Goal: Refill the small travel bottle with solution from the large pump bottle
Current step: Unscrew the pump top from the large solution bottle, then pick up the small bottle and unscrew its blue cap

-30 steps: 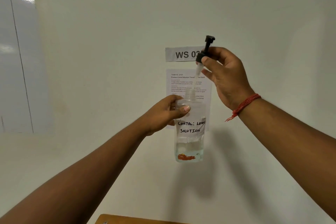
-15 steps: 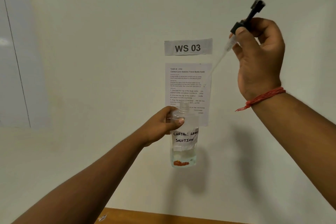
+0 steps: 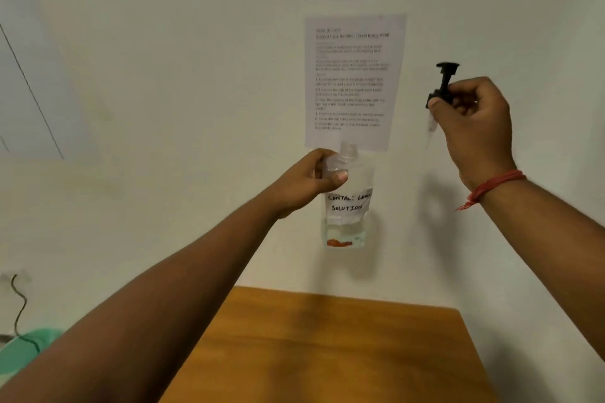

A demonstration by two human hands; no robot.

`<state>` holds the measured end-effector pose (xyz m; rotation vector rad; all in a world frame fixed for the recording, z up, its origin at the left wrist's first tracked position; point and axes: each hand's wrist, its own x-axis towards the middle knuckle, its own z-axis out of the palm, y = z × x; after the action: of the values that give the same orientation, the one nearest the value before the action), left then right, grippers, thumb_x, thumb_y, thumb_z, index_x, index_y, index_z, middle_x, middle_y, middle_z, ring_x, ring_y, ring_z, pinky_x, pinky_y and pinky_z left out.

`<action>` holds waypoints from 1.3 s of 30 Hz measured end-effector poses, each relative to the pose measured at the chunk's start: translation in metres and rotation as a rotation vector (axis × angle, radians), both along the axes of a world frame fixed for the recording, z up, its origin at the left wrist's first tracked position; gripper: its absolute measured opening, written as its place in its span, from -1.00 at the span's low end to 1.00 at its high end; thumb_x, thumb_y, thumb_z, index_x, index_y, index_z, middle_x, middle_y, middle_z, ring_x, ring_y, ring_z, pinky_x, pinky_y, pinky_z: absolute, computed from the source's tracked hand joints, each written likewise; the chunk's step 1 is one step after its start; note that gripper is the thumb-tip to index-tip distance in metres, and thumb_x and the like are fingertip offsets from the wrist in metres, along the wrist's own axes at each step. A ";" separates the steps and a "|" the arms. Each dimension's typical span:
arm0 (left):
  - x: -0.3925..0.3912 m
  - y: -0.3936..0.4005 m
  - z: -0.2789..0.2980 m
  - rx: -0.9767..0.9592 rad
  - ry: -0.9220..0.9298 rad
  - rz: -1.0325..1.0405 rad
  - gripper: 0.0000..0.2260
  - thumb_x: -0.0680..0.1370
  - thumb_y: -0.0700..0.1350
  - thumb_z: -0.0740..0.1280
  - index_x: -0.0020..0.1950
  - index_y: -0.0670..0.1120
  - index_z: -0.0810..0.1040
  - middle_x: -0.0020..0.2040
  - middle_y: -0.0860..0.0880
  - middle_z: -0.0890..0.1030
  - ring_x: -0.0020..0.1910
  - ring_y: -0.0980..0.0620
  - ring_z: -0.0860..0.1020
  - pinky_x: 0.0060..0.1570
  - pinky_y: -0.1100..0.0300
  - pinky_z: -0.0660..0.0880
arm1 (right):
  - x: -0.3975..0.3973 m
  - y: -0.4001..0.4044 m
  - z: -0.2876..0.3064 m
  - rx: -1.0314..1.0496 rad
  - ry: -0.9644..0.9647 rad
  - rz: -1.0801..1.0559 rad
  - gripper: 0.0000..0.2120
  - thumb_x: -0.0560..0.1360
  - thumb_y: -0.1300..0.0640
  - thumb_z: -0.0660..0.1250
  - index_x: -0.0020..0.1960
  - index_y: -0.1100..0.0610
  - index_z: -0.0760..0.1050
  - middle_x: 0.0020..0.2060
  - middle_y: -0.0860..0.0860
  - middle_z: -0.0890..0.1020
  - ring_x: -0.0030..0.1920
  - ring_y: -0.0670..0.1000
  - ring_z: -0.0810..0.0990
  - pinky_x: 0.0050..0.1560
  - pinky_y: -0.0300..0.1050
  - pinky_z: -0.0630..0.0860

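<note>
Status: pump is off the large pump bottle (image 3: 347, 203). Left hand (image 3: 311, 183) is wrapped around the bottle's shoulder, holding it upright in the air in front of the wall, neck open. Handwritten label reads "CONTACT LENS SOLUTION"; only a shallow layer of liquid shows at the bottom. Right hand (image 3: 471, 121) pinches the black pump head (image 3: 442, 85) at its collar, well to the right of the bottle, clear dip tube hanging below (tube is faint against the wall). Small travel bottle isn't in view, and neither is anything on the wooden table (image 3: 327, 353). Judging from this: opening step done; uncapping the travel bottle, pouring and recapping both are left.
</note>
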<state>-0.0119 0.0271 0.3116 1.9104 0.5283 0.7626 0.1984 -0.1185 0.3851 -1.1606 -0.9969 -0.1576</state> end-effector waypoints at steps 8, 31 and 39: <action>0.009 -0.004 -0.081 -0.101 0.086 -0.004 -0.49 0.36 0.19 0.51 0.23 0.06 0.47 0.27 -0.11 0.61 0.27 -0.06 0.62 0.29 -0.01 0.56 | 0.014 0.010 -0.138 -0.353 0.030 -0.064 -0.81 0.43 0.13 0.43 0.00 0.12 0.52 -0.19 -0.07 0.51 -0.34 -0.26 0.45 -0.16 -0.36 0.48; 0.023 -0.008 -0.324 -0.281 0.429 -0.045 -0.49 0.53 -0.18 0.51 0.40 0.02 0.38 0.25 0.10 0.56 0.34 0.10 0.48 0.13 0.29 0.50 | 0.011 -0.046 -0.458 -1.164 0.152 -0.173 -0.81 0.47 0.09 0.40 0.04 0.10 0.50 0.01 0.08 0.56 -0.03 0.08 0.56 -0.05 -0.01 0.60; 0.029 -0.013 -0.360 -0.309 0.496 -0.054 -0.39 0.52 -0.20 0.51 0.51 -0.06 0.33 0.38 -0.03 0.51 0.43 0.01 0.42 0.37 -0.08 0.51 | 0.008 -0.080 -0.526 -1.472 0.183 -0.182 -0.72 0.48 0.04 0.39 0.15 0.09 0.51 0.09 0.10 0.55 0.10 0.15 0.53 0.07 0.15 0.57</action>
<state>0.0170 0.0137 -0.0487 1.8060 0.8413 0.1473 0.2066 -0.1988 -0.1413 -2.5309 -0.7661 0.6510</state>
